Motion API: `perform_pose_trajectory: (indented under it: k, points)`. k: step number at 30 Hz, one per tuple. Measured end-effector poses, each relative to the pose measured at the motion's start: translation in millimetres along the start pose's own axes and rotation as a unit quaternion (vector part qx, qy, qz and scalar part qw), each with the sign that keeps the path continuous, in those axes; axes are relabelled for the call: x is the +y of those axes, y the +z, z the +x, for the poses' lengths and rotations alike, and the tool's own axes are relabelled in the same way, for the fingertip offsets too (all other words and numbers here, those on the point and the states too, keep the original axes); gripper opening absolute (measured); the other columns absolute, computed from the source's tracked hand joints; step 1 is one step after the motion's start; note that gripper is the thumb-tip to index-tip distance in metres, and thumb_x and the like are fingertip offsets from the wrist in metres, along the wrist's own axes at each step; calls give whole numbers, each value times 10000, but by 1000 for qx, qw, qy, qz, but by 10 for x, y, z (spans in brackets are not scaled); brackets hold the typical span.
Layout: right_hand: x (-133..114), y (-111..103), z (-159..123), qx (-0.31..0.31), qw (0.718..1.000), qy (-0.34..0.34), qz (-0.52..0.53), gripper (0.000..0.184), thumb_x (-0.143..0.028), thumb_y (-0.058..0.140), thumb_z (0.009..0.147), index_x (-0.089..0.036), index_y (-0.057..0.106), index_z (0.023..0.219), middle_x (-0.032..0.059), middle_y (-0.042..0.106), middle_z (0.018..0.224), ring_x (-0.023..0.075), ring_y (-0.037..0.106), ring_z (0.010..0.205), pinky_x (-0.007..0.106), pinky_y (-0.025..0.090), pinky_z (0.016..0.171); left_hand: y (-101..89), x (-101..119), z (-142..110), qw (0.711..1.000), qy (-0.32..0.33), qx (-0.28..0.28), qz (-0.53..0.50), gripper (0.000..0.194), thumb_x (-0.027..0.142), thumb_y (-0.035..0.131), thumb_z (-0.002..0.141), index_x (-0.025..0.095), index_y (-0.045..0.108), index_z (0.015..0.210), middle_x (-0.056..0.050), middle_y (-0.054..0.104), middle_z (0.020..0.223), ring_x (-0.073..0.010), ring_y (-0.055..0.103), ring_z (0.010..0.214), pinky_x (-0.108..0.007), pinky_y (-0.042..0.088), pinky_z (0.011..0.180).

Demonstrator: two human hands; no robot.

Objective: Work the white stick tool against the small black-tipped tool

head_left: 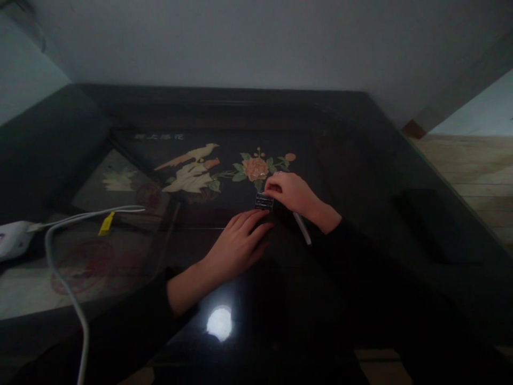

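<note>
A small dark block with light stripes across it [263, 202], its kind too dim to make out, lies on the glossy black tabletop [280, 299]. My right hand [294, 193] comes from the right with curled fingers, thumb and forefinger pinched at the block's upper right edge. At the block's near edge rest the fingertips of my left hand [236, 243]; its fingers are stretched out and the thumb stands apart. A slim pale stick [302, 229], perhaps a pen, sticks out below my right hand, its upper end hidden.
To the left, a white cable [66, 283] with a yellow tag [106, 224] runs from a white power adapter [14, 239]. A dark flat object [436, 224] lies at the right. Bird and flower pictures [255, 168] decorate the table, with a wall [224, 43] behind.
</note>
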State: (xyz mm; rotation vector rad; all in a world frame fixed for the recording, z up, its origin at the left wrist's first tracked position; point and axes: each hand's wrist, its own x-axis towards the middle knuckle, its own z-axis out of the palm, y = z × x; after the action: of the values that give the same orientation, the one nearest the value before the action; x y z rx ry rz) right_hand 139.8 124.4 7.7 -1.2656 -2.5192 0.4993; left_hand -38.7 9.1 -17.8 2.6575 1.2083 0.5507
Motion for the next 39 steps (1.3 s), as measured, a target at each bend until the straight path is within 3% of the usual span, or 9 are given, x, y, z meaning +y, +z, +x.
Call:
perform_pose_trajectory:
  k: [10,22,32,36,39]
  points:
    - [-12,7,-10,22,1000,16,-6,64,-210,616,851,-172,665,865,31,646,819,153,516,699,275,309,627,13,-8,13,1000,9,-7,-3,335,191,539,883,136,567,1212,-156,526,1373,-288,494,1249,-482,426,1050]
    - [36,11,16,-9,1000,-9,16,219,-132,518,876,-160,734,901,83,714,947,191,617,879,291,410,784,-7,-1,17,999,36,-26,4,352,148,512,896,147,558,1245,-142,512,1424,-277,456,1309,-503,395,1075]
    - [5,-42,0,-21,999,-25,23,198,-112,547,851,-161,737,873,63,688,854,172,595,781,278,402,712,-4,-13,9,998,46,-34,5,366,156,477,912,177,547,1271,-118,500,1439,-268,444,1317,-501,382,1085]
    - [-3,-115,-6,-5,1000,-16,15,111,-157,613,824,-168,723,838,40,651,788,157,566,722,272,384,668,-6,-7,14,999,44,-30,1,368,142,477,905,177,551,1264,-133,512,1422,-267,451,1315,-507,386,1081]
    - [-33,-148,-17,-30,999,-14,2,58,-165,660,790,-176,717,799,28,633,766,149,547,699,271,366,642,-1,-8,12,999,43,-24,-6,367,143,486,903,177,553,1262,-139,513,1416,-265,451,1317,-506,383,1086]
